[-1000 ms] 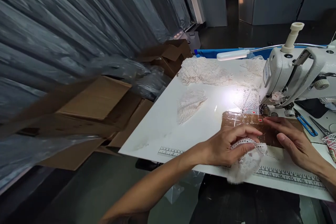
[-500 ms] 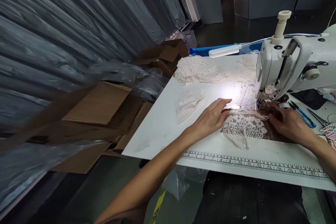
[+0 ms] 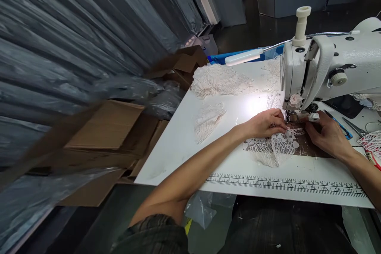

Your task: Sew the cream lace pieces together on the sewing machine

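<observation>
A white sewing machine [image 3: 315, 67] stands at the right, its presser foot [image 3: 288, 116] down near a piece of white lace [image 3: 269, 151]. My left hand [image 3: 268, 123] is closed on the lace's upper edge, just left of and below the needle area. To the right of the foot, my right hand [image 3: 324, 133] has its fingers bent together near the lace's trim; its fingertips are partly behind a white knob, and what they hold is hidden. The lace hangs toward the ruler strip [image 3: 282, 184] on the table's front.
A heap of lace [image 3: 218, 79] and a smaller lace piece [image 3: 208, 121] lie on the white table [image 3: 175, 147]. Blue-handled snips [image 3: 342, 127] and scissors [image 3: 355, 127] are at the right. A lamp [image 3: 244, 56] points over the table. Cardboard boxes [image 3: 104, 125] stand at left.
My left hand has moved right, toward the presser foot, and its fingers have closed on the lace. The right hand stays beside the foot. The view has shifted slightly.
</observation>
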A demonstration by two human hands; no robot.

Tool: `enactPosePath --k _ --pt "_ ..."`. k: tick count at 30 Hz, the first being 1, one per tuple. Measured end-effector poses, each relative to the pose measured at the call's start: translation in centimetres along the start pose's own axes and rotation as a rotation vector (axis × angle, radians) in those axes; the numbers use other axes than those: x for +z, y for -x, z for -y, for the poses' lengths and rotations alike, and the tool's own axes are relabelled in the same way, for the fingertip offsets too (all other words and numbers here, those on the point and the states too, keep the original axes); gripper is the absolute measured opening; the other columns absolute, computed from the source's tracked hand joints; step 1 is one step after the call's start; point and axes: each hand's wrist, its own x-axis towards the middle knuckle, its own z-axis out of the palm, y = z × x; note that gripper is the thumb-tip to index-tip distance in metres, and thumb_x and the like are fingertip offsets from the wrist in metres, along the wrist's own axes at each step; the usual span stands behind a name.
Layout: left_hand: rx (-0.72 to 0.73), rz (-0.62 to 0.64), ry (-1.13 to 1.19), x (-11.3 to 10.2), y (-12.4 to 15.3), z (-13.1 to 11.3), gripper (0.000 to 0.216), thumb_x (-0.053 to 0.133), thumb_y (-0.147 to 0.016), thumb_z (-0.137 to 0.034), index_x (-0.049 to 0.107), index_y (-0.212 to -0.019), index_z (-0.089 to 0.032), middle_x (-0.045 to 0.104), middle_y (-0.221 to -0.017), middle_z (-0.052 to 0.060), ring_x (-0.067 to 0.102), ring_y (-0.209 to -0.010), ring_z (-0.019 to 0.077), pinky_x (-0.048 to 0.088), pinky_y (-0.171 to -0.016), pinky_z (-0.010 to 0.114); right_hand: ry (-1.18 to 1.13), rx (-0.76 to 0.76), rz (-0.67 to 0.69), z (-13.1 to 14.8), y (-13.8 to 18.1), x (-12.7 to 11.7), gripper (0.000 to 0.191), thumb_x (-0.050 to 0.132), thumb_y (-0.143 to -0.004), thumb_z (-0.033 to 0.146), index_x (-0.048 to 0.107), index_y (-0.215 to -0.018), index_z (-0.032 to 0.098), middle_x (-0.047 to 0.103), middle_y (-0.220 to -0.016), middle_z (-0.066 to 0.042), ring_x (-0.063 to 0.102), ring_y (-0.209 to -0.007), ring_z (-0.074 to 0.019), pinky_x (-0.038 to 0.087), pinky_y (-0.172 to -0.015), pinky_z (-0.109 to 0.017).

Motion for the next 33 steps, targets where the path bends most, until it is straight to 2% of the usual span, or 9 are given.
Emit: enactPosePath --k 4,9,14,17,20,23,26,29,33 --pt "-0.004 -0.032 -0.040 -0.1 0.6 -0.5 0.013 0.058 -0.094 -0.026 0.066 -0.087 -0.018 0.066 -0.093 0.005 0.062 -0.089 0.0151 0.052 -0.080 0.030 -0.069 -0.104 0.014 0.1 0.4 0.2 0.024 0.046 -0.084 0.029 0.069 -0.082 0.023 0.066 -0.091 -0.007 0.063 -0.083 -0.0218 0.053 -0.075 -0.036" --pt "-0.022 -0.014 -0.152 -0.5 1.6 -2.2 0.017 0.044 -0.099 -0.024 0.059 -0.097 -0.017 0.068 -0.080 0.003 0.062 -0.070 0.0136 0.050 -0.078 0.034 -0.126 -0.180 0.211 0.8 0.9 1.1 0.039 0.050 -0.090 0.050 0.068 -0.112 0.024 0.063 -0.114 -0.012 0.062 -0.103 -0.0268 0.052 -0.090 -0.047" --pt "-0.085 -0.082 -0.011 -0.5 2.2 -2.7 0.022 0.053 -0.097 -0.035 0.058 -0.110 -0.018 0.072 -0.086 0.004 0.066 -0.076 0.0140 0.052 -0.078 0.032 -0.206 -0.206 0.286 1.5 0.9 1.5 0.031 0.046 -0.093 0.043 0.069 -0.099 0.022 0.065 -0.107 -0.011 0.062 -0.103 -0.0253 0.051 -0.091 -0.045" --pt "-0.121 -0.148 0.145 -0.6 2.6 -2.4 0.024 0.060 -0.093 -0.040 0.065 -0.102 -0.019 0.071 -0.080 0.002 0.064 -0.071 0.0123 0.052 -0.072 0.028 -0.267 -0.187 0.294 2.0 1.1 1.0 0.027 0.047 -0.093 0.042 0.067 -0.093 0.023 0.068 -0.098 -0.008 0.064 -0.093 -0.0224 0.052 -0.083 -0.040" --pt "-0.201 -0.156 0.353 -1.0 3.1 -2.3 0.025 0.062 -0.091 -0.043 0.068 -0.088 -0.018 0.068 -0.079 0.002 0.062 -0.070 0.0114 0.050 -0.064 0.025 -0.273 -0.083 0.352 2.5 1.4 0.6 0.029 0.048 -0.092 0.046 0.064 -0.086 0.022 0.067 -0.079 -0.005 0.063 -0.071 -0.0187 0.050 -0.063 -0.033" --pt "-0.303 -0.051 0.505 -1.9 3.0 -2.4 0.028 0.053 -0.094 -0.042 0.067 -0.095 -0.017 0.064 -0.074 0.001 0.055 -0.058 0.0088 0.043 -0.051 0.021 -0.386 0.104 0.488 3.0 1.4 0.7 0.031 0.047 -0.091 0.049 0.058 -0.083 0.021 0.060 -0.062 0.000 0.059 -0.055 -0.0162 0.046 -0.052 -0.029" --pt "-0.303 0.006 0.366 -3.1 1.7 -2.2 0.025 0.049 -0.096 -0.034 0.067 -0.097 -0.016 0.064 -0.071 0.000 0.052 -0.055 0.0077 0.040 -0.052 0.021 -0.536 0.295 0.611 4.0 0.9 1.3 0.024 0.045 -0.092 0.043 0.053 -0.087 0.020 0.064 -0.066 -0.002 0.063 -0.055 -0.0170 0.049 -0.053 -0.029" --pt "-0.277 0.100 0.061 -3.9 -0.6 -1.7 0.019 0.055 -0.092 -0.028 0.069 -0.094 -0.016 0.070 -0.085 0.003 0.061 -0.070 0.0114 0.045 -0.063 0.024 -0.199 0.305 0.563 5.0 0.6 2.0 0.017 0.046 -0.092 0.033 0.054 -0.087 0.019 0.066 -0.070 -0.006 0.064 -0.059 -0.0188 0.047 -0.054 -0.030" --pt "-0.325 0.264 -0.246 -3.9 -2.8 -1.2 0.022 0.059 -0.089 -0.029 0.069 -0.104 -0.016 0.070 -0.096 0.007 0.063 -0.083 0.0191 0.044 -0.065 0.028 0.438 0.065 0.253 4.5 1.0 2.7 0.024 0.057 -0.089 0.036 0.059 -0.103 0.016 0.067 -0.082 -0.010 0.063 -0.070 -0.0252 0.043 -0.056 -0.033"
